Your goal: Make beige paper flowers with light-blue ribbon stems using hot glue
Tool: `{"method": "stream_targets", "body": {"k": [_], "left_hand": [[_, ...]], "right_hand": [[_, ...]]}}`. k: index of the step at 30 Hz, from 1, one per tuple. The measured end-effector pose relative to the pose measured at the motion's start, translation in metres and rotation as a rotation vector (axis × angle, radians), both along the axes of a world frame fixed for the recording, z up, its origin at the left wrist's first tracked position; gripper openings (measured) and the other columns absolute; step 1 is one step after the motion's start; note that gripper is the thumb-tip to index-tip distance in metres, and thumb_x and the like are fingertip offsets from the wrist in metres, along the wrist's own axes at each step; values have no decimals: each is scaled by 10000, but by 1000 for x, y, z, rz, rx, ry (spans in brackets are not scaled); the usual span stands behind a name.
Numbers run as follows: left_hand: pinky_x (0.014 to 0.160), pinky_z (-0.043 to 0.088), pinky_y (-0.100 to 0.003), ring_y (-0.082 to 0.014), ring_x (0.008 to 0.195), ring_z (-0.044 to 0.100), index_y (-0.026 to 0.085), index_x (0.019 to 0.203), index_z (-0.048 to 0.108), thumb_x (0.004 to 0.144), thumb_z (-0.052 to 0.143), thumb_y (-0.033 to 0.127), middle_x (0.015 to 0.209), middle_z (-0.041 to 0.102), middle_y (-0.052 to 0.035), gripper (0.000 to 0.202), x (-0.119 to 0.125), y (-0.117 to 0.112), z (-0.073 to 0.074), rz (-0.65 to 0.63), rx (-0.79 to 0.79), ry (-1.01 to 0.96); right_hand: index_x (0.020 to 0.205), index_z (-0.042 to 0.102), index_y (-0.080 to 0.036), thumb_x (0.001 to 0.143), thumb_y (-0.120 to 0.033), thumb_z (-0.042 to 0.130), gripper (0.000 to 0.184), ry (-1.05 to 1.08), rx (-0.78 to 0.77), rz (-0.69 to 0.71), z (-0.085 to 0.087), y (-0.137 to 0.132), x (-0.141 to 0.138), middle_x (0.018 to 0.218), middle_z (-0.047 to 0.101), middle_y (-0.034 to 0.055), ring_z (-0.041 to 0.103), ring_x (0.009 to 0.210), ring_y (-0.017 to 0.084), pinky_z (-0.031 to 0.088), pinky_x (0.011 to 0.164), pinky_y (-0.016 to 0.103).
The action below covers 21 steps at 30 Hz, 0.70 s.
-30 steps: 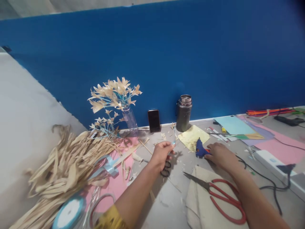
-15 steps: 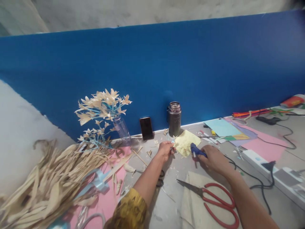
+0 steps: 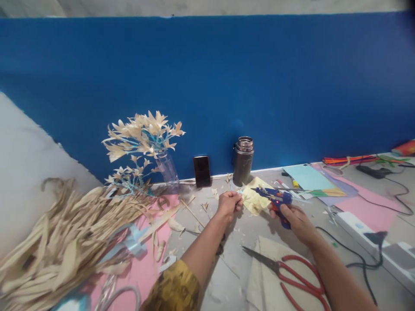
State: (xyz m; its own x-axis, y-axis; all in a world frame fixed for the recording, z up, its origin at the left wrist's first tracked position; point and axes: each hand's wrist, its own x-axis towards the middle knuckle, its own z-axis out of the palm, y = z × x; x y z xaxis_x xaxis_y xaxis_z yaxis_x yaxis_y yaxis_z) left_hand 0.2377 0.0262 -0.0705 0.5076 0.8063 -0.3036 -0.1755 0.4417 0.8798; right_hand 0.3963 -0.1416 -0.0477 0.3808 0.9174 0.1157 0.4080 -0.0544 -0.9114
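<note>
My left hand [image 3: 228,202] is closed in a pinch on a small blue-wrapped stem with a tan leaf tip [image 3: 231,185], held just above the table. My right hand [image 3: 293,215] grips a blue glue gun [image 3: 276,198], lifted off the table with its nozzle pointing left toward the stem. A crumpled yellow paper [image 3: 254,199] lies between and just behind the two hands. Red-handled scissors [image 3: 292,272] rest on a beige sheet under my right forearm.
A heap of dry tan leaf strips [image 3: 65,242] fills the left. A clear vase of tan leaf flowers [image 3: 145,142], a black phone [image 3: 202,171] and a metal flask [image 3: 243,160] stand along the blue wall. Coloured papers [image 3: 356,190], a power strip [image 3: 363,224] and cables lie at right.
My right hand has lifted the glue gun off the table and turned its nozzle toward my left hand. The left hand stays pinched on the stem near the yellow paper.
</note>
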Motion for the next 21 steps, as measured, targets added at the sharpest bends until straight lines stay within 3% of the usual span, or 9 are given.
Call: {"method": "stream_targets", "body": {"k": [13, 21], "left_hand": [[409, 296, -176, -61, 454, 483, 129, 653, 586, 593, 869, 285, 582, 595, -17, 329, 2, -8, 6, -17, -10, -17], [402, 290, -179, -61, 434, 485, 126, 657, 594, 598, 862, 268, 569, 602, -21, 309, 1, -11, 9, 1, -3, 12]], "right_hand": [[722, 675, -208, 958, -531, 313, 539, -229, -89, 78, 2, 6, -14, 793, 712, 54, 625, 729, 211, 488, 718, 301], [692, 626, -219, 981, -500, 269, 539, -298, -101, 35, -1, 8, -14, 723, 669, 45, 614, 706, 209, 476, 715, 307]]}}
